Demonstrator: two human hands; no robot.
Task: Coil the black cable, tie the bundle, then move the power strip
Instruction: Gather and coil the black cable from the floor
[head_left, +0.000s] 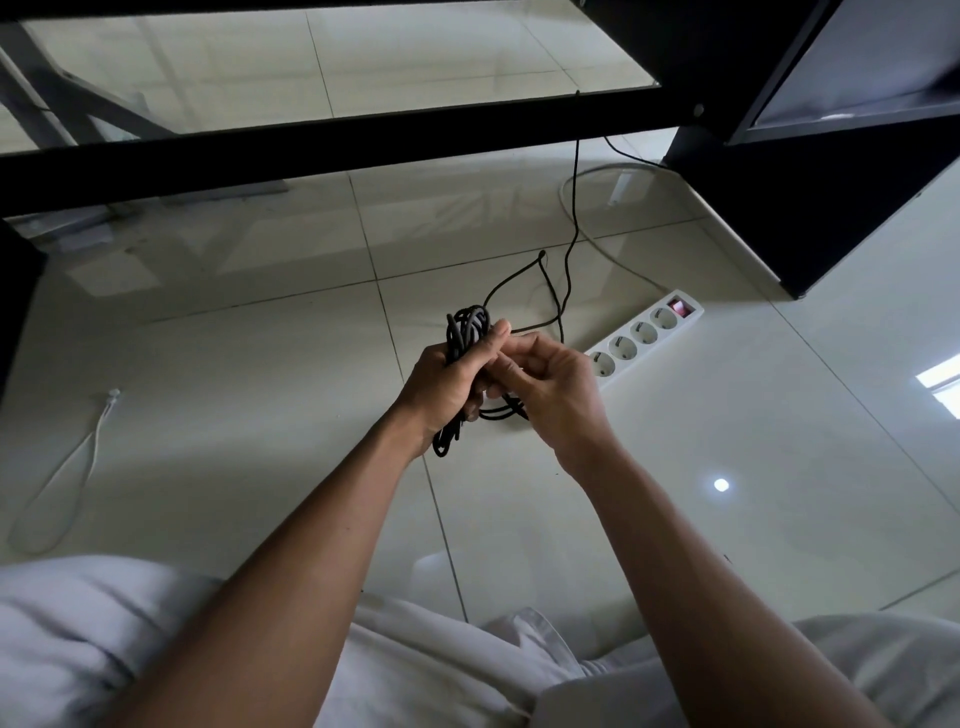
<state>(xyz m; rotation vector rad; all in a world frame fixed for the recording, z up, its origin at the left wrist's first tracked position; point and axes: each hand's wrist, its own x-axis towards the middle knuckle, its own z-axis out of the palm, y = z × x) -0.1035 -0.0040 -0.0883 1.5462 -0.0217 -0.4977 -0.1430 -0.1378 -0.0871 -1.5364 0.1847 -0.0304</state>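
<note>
Forearms stretch out over the tiled floor (234, 374). The left hand (447, 384) is clenched round the coiled black cable (466, 328), held above the tiles. The right hand (556, 395) is alongside, fingers (515, 371) curled, pinching a strand. There's open tile to the left, up to a thin white cord (78, 467). Just past the right hand the power strip (644, 332) lies flat, with the black cabinet base (779, 223) close behind. A cable tail climbs to the tabletop edge (311, 150).

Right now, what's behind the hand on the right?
A white power strip lies on the tiled floor behind the right hand, which pinches the black cable. Four sockets and its red switch show; its near end is covered by the hand.
</note>
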